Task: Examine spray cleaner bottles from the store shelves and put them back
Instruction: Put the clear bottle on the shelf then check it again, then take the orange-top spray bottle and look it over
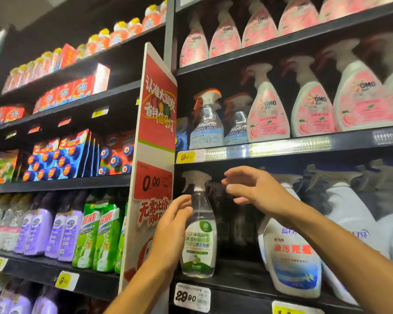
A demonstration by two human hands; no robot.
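Note:
A clear spray bottle (199, 234) with a white trigger head and a green-and-white label stands upright on the black shelf (236, 282). My left hand (171, 227) is at its left side with fingers straight, fingertips touching the bottle's neck. My right hand (252, 186) hovers open just right of the trigger head, fingers loosely spread and slightly blurred, touching nothing. A white spray bottle with red and blue print (290, 257) leans to the right of it, partly behind my right forearm.
A red promotional sign (156, 155) juts out from the shelf post at the left of my left hand. Above hang rows of pink spray bottles (268, 109) and two blue-labelled sprays (205, 123). A dark gap lies behind the clear bottle. Price tags line the shelf edges.

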